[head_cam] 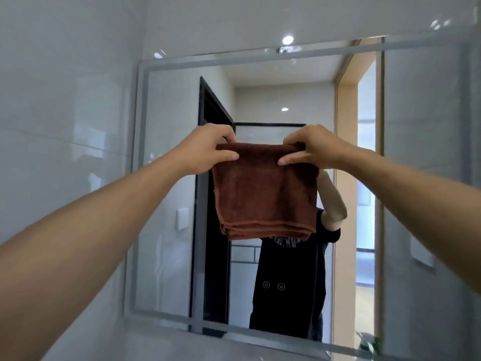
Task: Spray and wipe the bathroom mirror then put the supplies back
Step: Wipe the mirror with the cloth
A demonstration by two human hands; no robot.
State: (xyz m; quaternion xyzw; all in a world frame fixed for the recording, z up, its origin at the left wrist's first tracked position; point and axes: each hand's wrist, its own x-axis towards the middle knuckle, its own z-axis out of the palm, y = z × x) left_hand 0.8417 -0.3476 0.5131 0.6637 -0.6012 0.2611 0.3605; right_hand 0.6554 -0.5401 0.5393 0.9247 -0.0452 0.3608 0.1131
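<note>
Both hands pinch the top fold of a brown terry towel (264, 194): the left hand (208, 149) takes its 10 o'clock corner, the right hand (313, 148) its 2 o'clock corner, thumbs in front and fingers curled behind. Folded into a soft, layered rectangle, the cloth hangs before the middle of the mirror (166, 194), a glossy pane with a frosted border and rounded corners, set on smooth pale wall tiles (65, 126).

Towel (265, 188) before mirror (166, 178)
</note>
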